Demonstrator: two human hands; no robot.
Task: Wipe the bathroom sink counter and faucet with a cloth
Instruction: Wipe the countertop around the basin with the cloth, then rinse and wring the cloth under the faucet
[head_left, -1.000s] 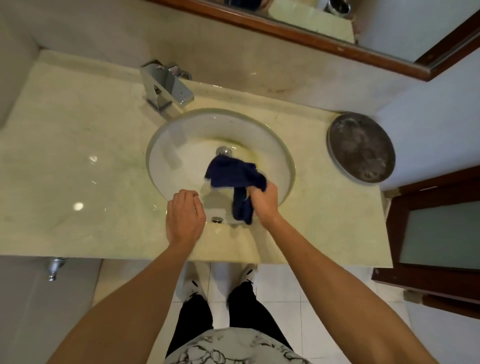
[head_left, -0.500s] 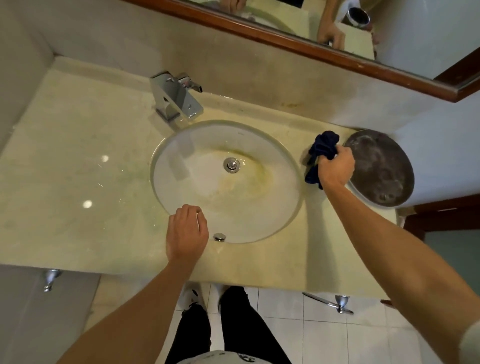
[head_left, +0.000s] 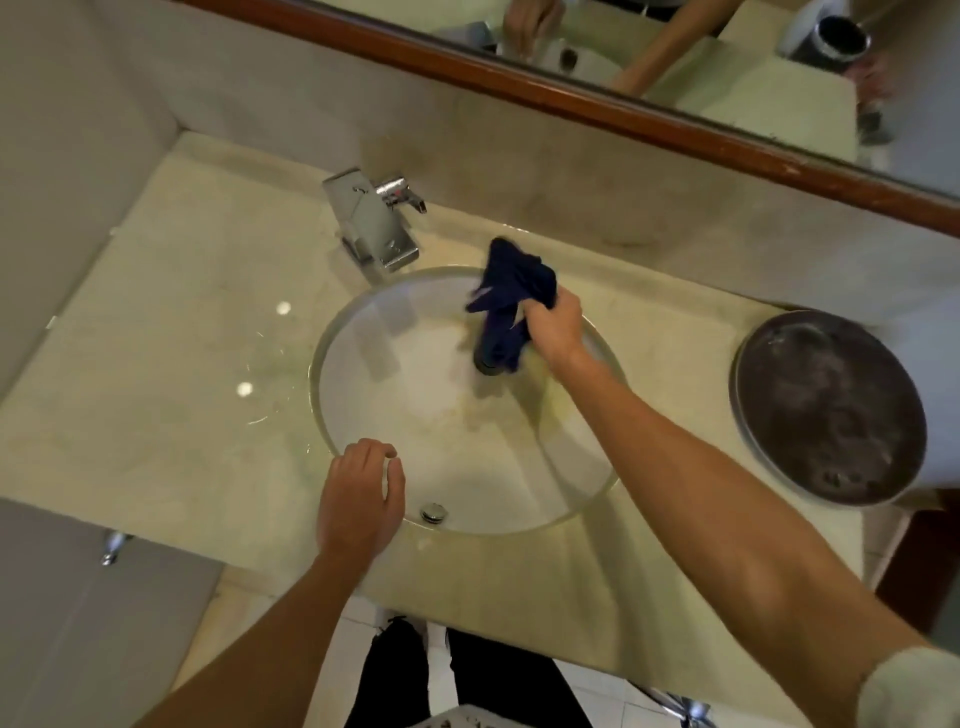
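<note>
Head view: right hand (head_left: 553, 327) clenches the dark blue cloth (head_left: 506, 304) over the far side of the sink basin (head_left: 363, 332), right of the faucet (head_left: 374, 223). Left hand (head_left: 361, 499) rests on the table (head_left: 156, 338), fingers loose. Cloth looks soft and light; a bunched hold suits it.

Head-worn view, steeply down over sink (head_left: 571, 499)

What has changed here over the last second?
The right hand, gripping the dark blue cloth throughout, swung from the basin to the counter beside the round tray, then back over the sink. The left hand stayed resting on the front rim.
</note>
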